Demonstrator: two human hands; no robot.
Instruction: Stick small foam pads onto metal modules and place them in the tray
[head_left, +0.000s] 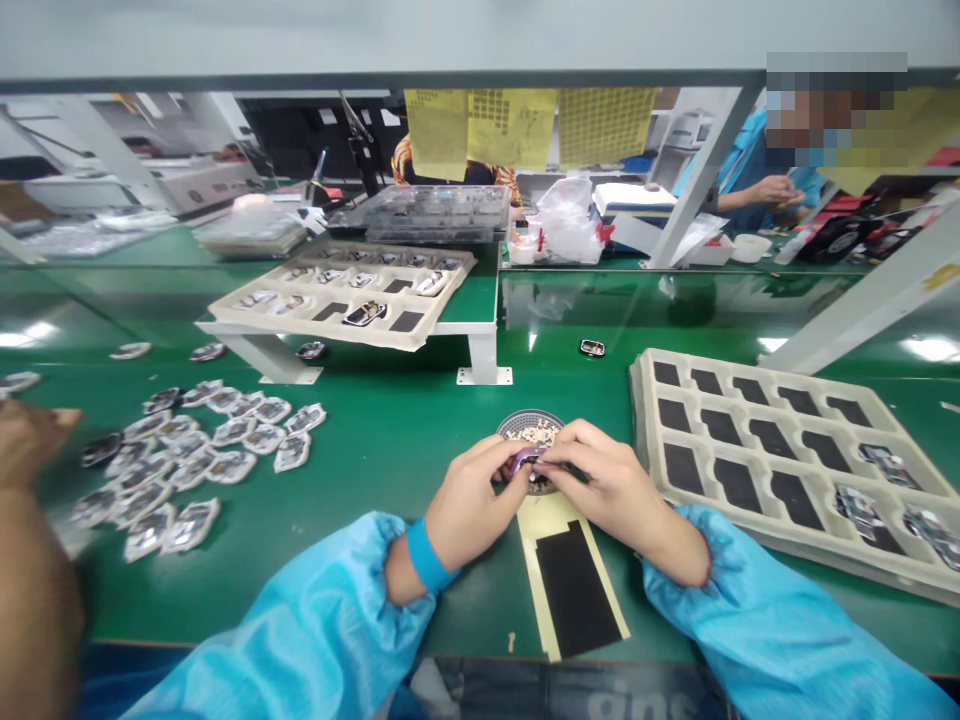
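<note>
Far-left arm (30, 520): blurred at the frame edge, beside the loose pieces; I cannot tell whose it is.
Loose pieces (187, 455): many small flat silvery parts spread on the green surface (390, 440), well apart from the hands.
Raised tray (300, 328): beige, on a white stand behind, a few pockets filled.
Left hand (469, 500): fingertips pinched on the small purplish part (525, 462); blue wristband (427, 555) at the wrist.
Part's place: between both hands, just above the round perforated disc (531, 425).
Black sheet (574, 590): yellow-edged, flat, just below the hands.
Right hand (615, 490): clenched on the same part from the other side.
Pocketed tray (645, 400): mostly empty, filled pockets at its right end.
Step in hand: likely fine fingertip work on the part.
Next move calls for: a steady two-sided pinch, kept over the disc.
</note>
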